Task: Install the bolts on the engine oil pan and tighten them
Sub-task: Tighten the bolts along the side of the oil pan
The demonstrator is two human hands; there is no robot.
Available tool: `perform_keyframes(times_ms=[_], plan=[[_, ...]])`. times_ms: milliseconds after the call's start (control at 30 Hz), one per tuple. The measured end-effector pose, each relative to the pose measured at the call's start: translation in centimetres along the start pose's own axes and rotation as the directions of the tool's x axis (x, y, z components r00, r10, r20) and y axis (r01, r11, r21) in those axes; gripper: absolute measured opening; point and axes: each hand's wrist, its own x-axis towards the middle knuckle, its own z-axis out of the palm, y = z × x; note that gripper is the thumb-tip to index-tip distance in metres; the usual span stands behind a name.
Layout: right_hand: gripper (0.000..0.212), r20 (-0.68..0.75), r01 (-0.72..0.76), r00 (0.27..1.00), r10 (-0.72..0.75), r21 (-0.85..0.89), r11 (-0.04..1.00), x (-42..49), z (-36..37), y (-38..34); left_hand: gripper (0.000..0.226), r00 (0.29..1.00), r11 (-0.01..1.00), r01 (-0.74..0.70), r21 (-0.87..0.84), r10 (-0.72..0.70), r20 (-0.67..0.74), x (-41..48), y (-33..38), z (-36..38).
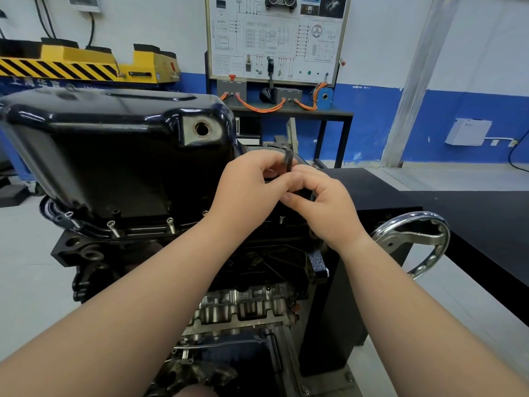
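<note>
Left hand [252, 187] and right hand [323, 207] pinch a slim, bent black tool [288, 163].

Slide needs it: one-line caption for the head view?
Left hand and right hand hold a dark tool beside the oil pan, bolts standing proud along its edge.

One oil pan [114, 144] with one drain hole [202, 128]. Three silver bolts [111, 227] stand along its near flange; a fourth bolt [282, 219] shows under the hands. Two hands, left hand [252, 187] and right hand [323, 204], share one dark tool [287, 163]. One chrome handwheel [412, 242].
</note>
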Motion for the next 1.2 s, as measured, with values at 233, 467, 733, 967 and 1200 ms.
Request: perform_keyframes(times_ms=[233,467,733,967,1200], plan=[[0.011,-0.020,-0.036,0.999,0.036,0.004,0.999,-0.1,0.4,-0.1,0.024,0.999,1.000,0.031,0.003,-0.031,0.008,0.0,0.1,-0.1],[0.019,0.097,0.017,0.995,-0.011,-0.061,0.998,-0.2,-0.7,0.3,0.022,0.990,1.000,-0.025,-0.016,0.027,0.137,0.2,0.6,-0.1],[0.010,0.009,0.036,0.999,-0.036,-0.005,0.999,-0.1,0.1,0.1,0.012,0.994,0.988,0.080,-0.129,-0.070,0.078,-0.1,0.0,0.1],[0.023,-0.017,0.037,0.999,-0.037,-0.012,0.999,-0.2,0.5,-0.2,0.034,0.994,0.994,0.067,-0.081,-0.060,0.088,-0.1,0.1,-0.1],[0.019,0.084,0.026,0.996,-0.023,-0.037,0.999,-0.3,-0.4,-0.1,0.014,0.993,1.000,-0.008,-0.012,0.009,0.118,0.3,0.0,-0.1]])
